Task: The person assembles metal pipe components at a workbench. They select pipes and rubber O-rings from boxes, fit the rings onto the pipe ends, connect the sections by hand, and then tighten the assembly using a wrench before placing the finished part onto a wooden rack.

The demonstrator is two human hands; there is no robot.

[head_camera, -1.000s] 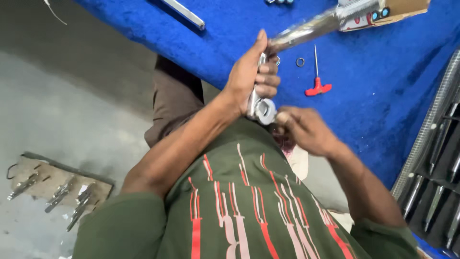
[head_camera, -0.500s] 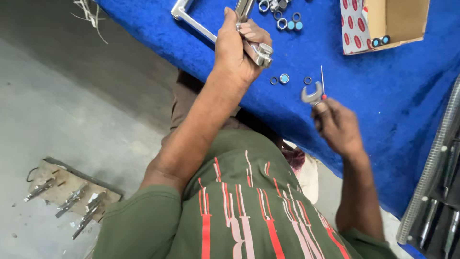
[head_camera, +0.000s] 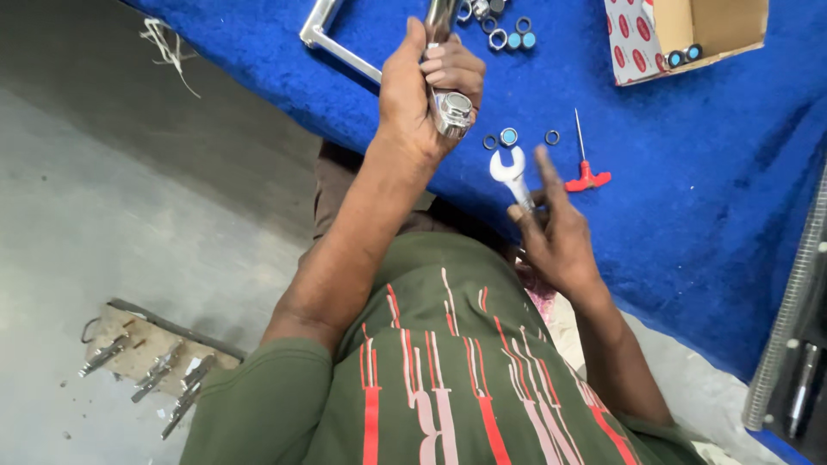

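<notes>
The left hand [head_camera: 422, 90] is clenched round a chrome tap body [head_camera: 450, 95], long axis running away from the person over the blue mat [head_camera: 689, 215], while the right hand [head_camera: 556, 237], nearer the person, pinches an open-ended spanner [head_camera: 510, 172] just beside its capped end.

My left hand [head_camera: 426, 90] is raised ahead of me, arm stretched out, fingers and thumb wrapped tight in a full grip. My right hand [head_camera: 551, 232] sits lower and nearer my chest, elbow bent, index finger pointing up and loose, thumb and remaining fingers pinching lightly, palm turned toward me.
</notes>
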